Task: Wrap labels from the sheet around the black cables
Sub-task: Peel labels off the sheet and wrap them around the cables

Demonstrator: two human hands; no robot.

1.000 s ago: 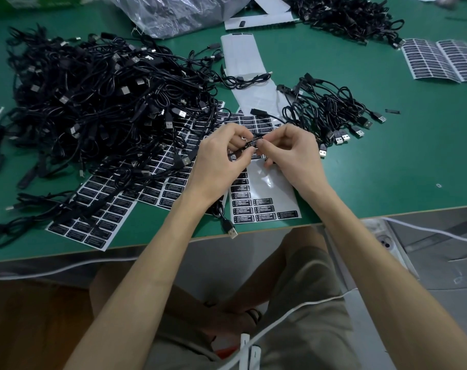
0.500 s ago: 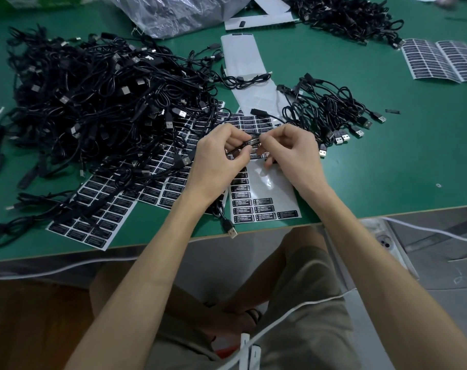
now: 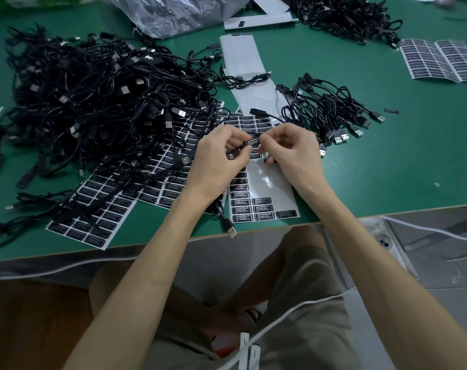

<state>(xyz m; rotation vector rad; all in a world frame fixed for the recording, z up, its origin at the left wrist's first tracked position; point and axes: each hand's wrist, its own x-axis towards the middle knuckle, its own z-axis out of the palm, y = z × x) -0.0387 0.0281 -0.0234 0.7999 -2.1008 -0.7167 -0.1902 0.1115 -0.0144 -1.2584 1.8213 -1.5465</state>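
Left hand (image 3: 221, 153) and right hand (image 3: 288, 148) both pinch one black cable (image 3: 218, 211) just above the label sheet (image 3: 264, 188), with a label (image 3: 249, 142) between their fingertips. If either pinch slips, I'd expect the label to crease or close crooked.

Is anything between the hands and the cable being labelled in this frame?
Nothing visible. The left hand and the right hand both pinch the black cable directly, holding it just above the label sheet.
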